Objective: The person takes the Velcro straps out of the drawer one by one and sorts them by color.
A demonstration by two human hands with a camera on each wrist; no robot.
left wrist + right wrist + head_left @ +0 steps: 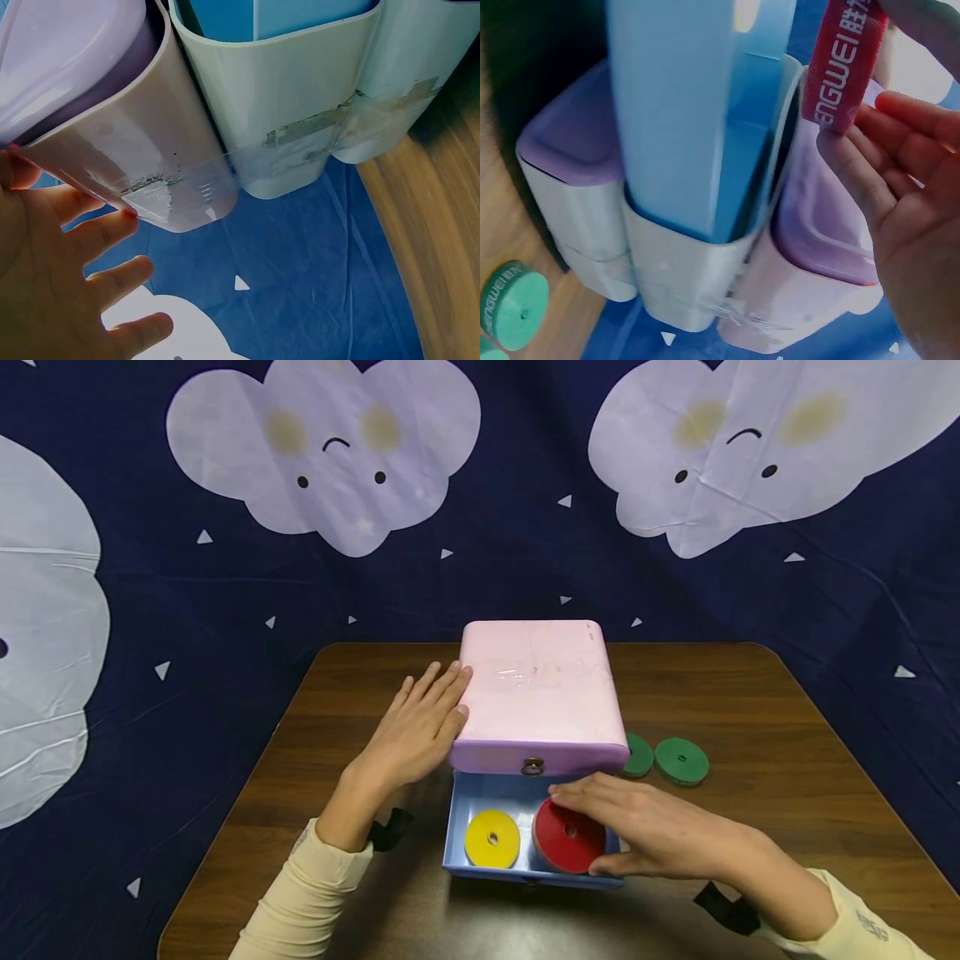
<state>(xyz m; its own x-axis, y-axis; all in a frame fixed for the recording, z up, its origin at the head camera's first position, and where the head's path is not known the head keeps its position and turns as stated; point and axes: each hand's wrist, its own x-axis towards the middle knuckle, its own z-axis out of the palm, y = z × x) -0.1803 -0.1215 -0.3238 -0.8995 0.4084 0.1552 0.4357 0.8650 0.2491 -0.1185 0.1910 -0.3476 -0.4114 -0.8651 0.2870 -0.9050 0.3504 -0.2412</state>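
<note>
Fingertips and thumb of my right hand (648, 827) were clamped on the red roll (557, 842), fingers across its far rim, thumb on the near one, at the right end of the open blue drawer (480, 792), its underside hidden from me. I judged it light: a strip wound tight, firm as a disc yet giving slightly under a squeeze, and unlikely to break. Its lettered edge looked smooth enough to slide, and pressing on one face might have pushed the core out, so opposite points on the rim seemed the surest hold. Left of those fingertips, a yellow roll (491, 855) lay in the drawer. Beyond my right knuckles, two green rolls (681, 770) sat on the wooden table (750, 693), just beside the pink drawer unit (540, 710). Farther off to the left, my left hand (416, 731) held nothing; its fingers were straight, a little apart, resting against the unit's left side.
</note>
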